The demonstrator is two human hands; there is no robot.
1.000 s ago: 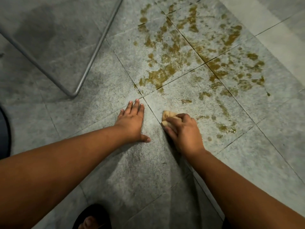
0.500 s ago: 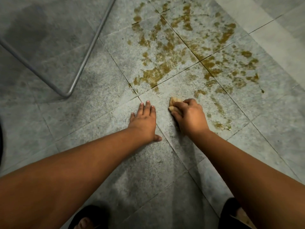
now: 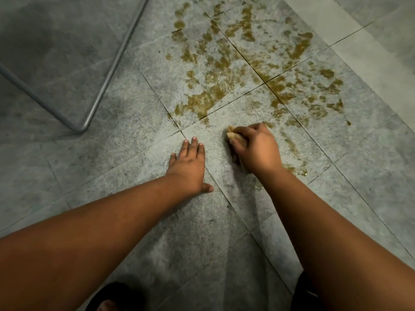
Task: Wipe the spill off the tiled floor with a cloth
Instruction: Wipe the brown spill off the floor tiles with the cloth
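A brown-yellow spill [image 3: 226, 86] lies in smears and blotches across several grey floor tiles [image 3: 139, 104]. My right hand [image 3: 256, 149] grips a small tan cloth [image 3: 232, 134], bunched under its curled fingers and pressed to the floor at the spill's near edge. Only the cloth's far end shows past the knuckles. A thin streak and a wet blotch of spill [image 3: 298, 170] lie just right of that hand. Left of the cloth, my left hand [image 3: 190, 167] rests flat on the tile with straight fingers, holding nothing.
A bent metal tube frame [image 3: 98, 95] lies on the floor at the upper left, its corner near the left hand. Paler tiles [image 3: 370, 52] run along the upper right. A foot in a dark sandal [image 3: 110, 297] shows at the bottom edge.
My right hand has pushed the cloth forward, away from me, into the spill's near edge. My left hand has shifted forward along the floor with it. The view has moved forward too.
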